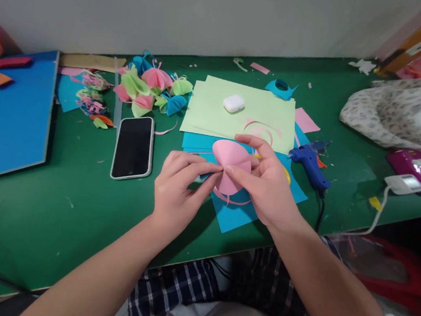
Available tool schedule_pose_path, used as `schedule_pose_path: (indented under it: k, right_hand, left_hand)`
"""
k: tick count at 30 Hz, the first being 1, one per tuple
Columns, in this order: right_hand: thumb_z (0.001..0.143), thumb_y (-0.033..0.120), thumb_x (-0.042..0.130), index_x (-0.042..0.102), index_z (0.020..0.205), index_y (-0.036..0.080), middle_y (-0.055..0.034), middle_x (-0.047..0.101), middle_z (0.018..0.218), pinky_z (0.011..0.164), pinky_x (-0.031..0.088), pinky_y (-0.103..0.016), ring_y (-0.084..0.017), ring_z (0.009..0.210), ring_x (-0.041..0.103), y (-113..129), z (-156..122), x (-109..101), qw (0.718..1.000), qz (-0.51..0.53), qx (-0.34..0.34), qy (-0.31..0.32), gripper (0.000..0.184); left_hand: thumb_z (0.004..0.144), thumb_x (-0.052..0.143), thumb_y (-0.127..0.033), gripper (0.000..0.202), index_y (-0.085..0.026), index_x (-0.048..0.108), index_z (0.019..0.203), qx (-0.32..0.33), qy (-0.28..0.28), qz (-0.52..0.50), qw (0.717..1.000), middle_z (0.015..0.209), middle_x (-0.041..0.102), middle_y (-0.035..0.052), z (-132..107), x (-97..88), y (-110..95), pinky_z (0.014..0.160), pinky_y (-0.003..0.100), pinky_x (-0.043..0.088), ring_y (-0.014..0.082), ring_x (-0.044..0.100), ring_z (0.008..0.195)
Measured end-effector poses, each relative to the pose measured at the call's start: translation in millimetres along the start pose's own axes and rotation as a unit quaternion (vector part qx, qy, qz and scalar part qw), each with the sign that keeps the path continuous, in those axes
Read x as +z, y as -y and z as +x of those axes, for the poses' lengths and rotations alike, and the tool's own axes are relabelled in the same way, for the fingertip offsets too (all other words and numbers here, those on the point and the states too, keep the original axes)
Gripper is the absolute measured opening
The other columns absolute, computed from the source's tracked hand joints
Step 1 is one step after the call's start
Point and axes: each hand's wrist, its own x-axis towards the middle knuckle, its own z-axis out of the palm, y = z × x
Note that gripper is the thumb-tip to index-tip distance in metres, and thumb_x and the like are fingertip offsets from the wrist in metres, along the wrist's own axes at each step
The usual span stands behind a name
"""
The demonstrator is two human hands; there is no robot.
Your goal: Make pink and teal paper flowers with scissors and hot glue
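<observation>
Between my two hands is a pink paper circle (231,155), creased and pinched in toward its middle. My left hand (182,180) grips its left edge between thumb and index finger. With the thumb in front and the fingers partly behind the paper, my right hand (268,181) holds the other side. Under the hands lie blue paper sheets (234,217) and thin curled pink paper offcuts (261,130). A yellow round thing (287,176) shows in part beside my right hand; it is mostly hidden.
Light green sheets (208,108) carry a white earbud case (234,103). Folded paper butterflies (154,80) are piled behind a phone (133,148). A blue glue gun (312,165) lies to the right, its cord over the table edge. A blue board (13,119) stands left.
</observation>
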Motion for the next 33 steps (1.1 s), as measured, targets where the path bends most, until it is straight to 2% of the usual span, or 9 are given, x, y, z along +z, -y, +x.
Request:
schedule_pose_path:
  k: [8, 14, 21, 27, 33]
  right_hand:
    - [0.072, 0.024, 0.069, 0.048, 0.111, 0.031, 0.0046, 0.065, 0.074, 0.052, 0.053, -0.027, -0.014, 0.060, 0.062, -2.3, 0.4, -1.3, 1.000, -0.001, 0.005, 0.001, 0.045]
    - [0.074, 0.020, 0.067, 0.050, 0.110, 0.031, 0.0059, 0.064, 0.068, 0.049, 0.050, -0.024, -0.012, 0.056, 0.059, -1.2, -0.6, -1.2, 1.000, 0.000, 0.008, -0.004, 0.042]
    - [0.073, 0.021, 0.067, 0.049, 0.109, 0.030, 0.0050, 0.064, 0.069, 0.045, 0.048, -0.024, -0.013, 0.056, 0.060, -1.8, -1.0, -2.2, 1.000, -0.016, 0.006, -0.005, 0.041]
    - [0.074, 0.020, 0.066, 0.050, 0.107, 0.029, 0.0064, 0.060, 0.062, 0.038, 0.042, -0.020, -0.011, 0.049, 0.056, -1.3, -0.9, -1.7, 1.000, -0.024, 0.016, -0.012, 0.038]
    - [0.074, 0.024, 0.068, 0.048, 0.107, 0.030, 0.0051, 0.062, 0.069, 0.045, 0.049, -0.023, -0.012, 0.055, 0.059, -2.7, -0.1, -0.8, 1.000, -0.018, -0.002, 0.000, 0.039]
  left_hand:
    - [0.075, 0.067, -0.015, 0.014, -0.024, 0.065, 0.086, 0.025, 0.002, -0.001, 1.000, 0.078, 0.062, -0.0007, -0.1, -0.1, 0.7, 0.070, 0.029, 0.045, 0.0153, 0.056, 0.077]
    - [0.074, 0.067, -0.012, 0.016, -0.021, 0.064, 0.086, 0.055, 0.002, 0.007, 0.998, 0.079, 0.062, 0.0008, 0.5, -0.9, 0.9, 0.072, 0.029, 0.045, 0.0150, 0.055, 0.078]
    - [0.075, 0.066, -0.015, 0.016, -0.025, 0.064, 0.087, 0.074, 0.000, 0.023, 0.997, 0.079, 0.062, 0.0010, -0.4, -0.6, 2.7, 0.070, 0.032, 0.045, 0.0170, 0.056, 0.076]
    - [0.075, 0.065, -0.014, 0.019, -0.026, 0.065, 0.089, 0.080, 0.015, 0.021, 0.996, 0.080, 0.063, 0.0008, -1.3, -1.5, 3.7, 0.070, 0.032, 0.042, 0.0179, 0.055, 0.077]
    - [0.073, 0.067, -0.013, 0.020, -0.025, 0.065, 0.089, 0.067, -0.007, 0.014, 0.998, 0.079, 0.063, 0.0007, -1.4, -0.6, 5.2, 0.070, 0.032, 0.044, 0.0173, 0.055, 0.076]
